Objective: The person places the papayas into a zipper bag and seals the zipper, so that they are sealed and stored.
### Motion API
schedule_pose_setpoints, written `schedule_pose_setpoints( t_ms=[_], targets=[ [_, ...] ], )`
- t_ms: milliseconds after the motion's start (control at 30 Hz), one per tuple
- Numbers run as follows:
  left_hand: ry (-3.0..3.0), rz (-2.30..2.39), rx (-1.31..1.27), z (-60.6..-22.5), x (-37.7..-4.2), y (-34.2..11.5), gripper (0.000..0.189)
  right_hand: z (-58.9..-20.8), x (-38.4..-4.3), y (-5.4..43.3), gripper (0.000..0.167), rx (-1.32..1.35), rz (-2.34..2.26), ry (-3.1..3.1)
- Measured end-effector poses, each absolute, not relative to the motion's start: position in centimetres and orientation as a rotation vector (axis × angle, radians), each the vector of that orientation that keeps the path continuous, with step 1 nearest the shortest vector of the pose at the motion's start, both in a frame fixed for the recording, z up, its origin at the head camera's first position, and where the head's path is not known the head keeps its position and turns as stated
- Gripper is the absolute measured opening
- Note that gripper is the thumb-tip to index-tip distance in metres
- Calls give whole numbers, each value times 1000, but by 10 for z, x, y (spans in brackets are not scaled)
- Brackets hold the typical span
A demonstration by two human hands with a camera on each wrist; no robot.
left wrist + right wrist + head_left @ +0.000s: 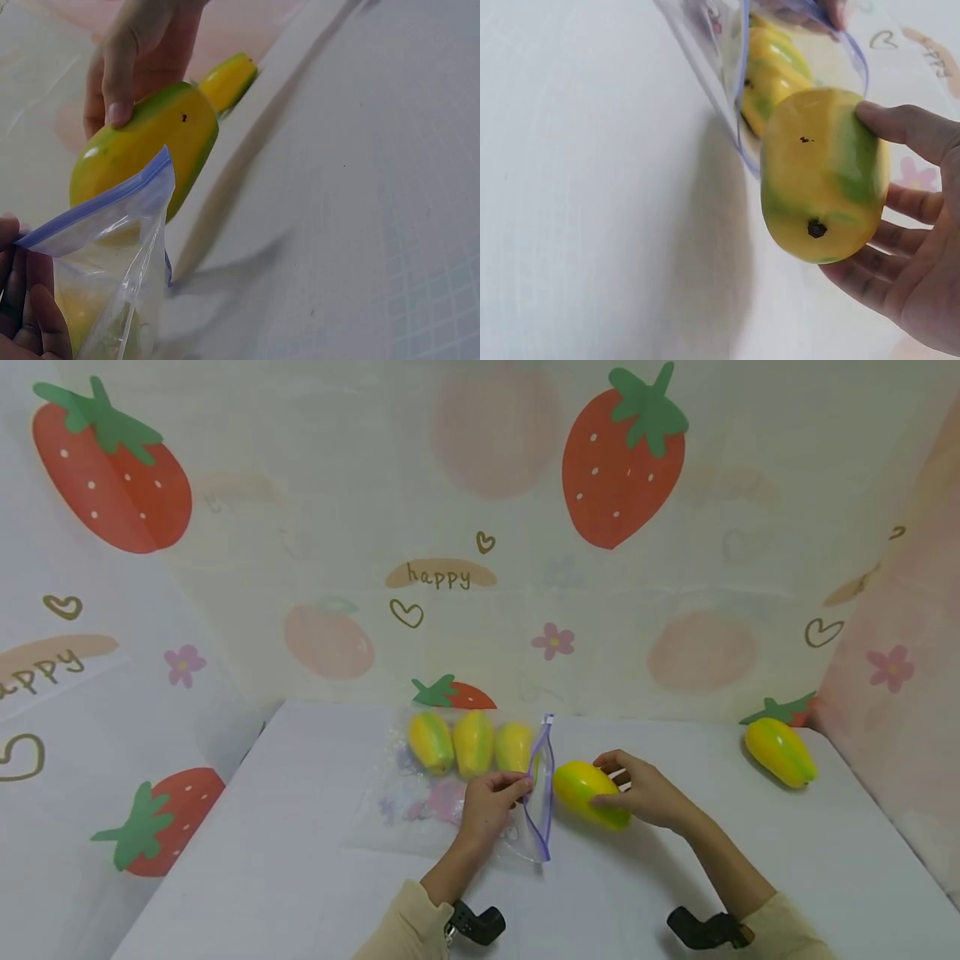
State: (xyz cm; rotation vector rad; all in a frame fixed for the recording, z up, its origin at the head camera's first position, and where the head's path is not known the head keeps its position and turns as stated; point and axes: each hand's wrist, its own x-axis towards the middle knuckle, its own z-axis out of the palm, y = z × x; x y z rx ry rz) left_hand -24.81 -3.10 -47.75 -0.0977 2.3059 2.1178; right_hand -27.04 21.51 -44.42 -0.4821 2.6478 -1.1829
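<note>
My right hand (654, 789) grips a yellow-green papaya (581, 785) with thumb and fingers on opposite sides of it. One end of the fruit is right at the mouth of a clear zip bag (543, 847) with a purple seal. Pinched between the thumb and fingers of my left hand (486, 806) is the bag's upper edge. The right wrist view shows the mouth spread apart, with papayas (769, 71) inside. From above, three papayas (474, 745) lie in a row along the bag's far side.
Another papaya (780, 752) lies alone at the back right of the white table (262, 843). A backdrop printed with strawberries (626, 468) rises behind the table and along both sides.
</note>
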Motion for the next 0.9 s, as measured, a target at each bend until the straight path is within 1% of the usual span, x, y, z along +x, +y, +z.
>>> schedule_pose_setpoints(
  t_ms=[300,600,733,900],
  targets=[
    [2312,2107,-93,-473,-247,-30,25,-446,-272,193,55,-603,-1143,2566],
    [2268,2156,-69,-472,-246,-30,26,-451,-275,181,48,-789,-1101,2481],
    [2228,2184,-47,-474,-247,-30,25,-451,-276,175,48,-842,-1066,2492],
    [2236,2171,-41,-477,-249,-30,23,-456,-278,168,47,-839,-1071,2528]
  ],
)
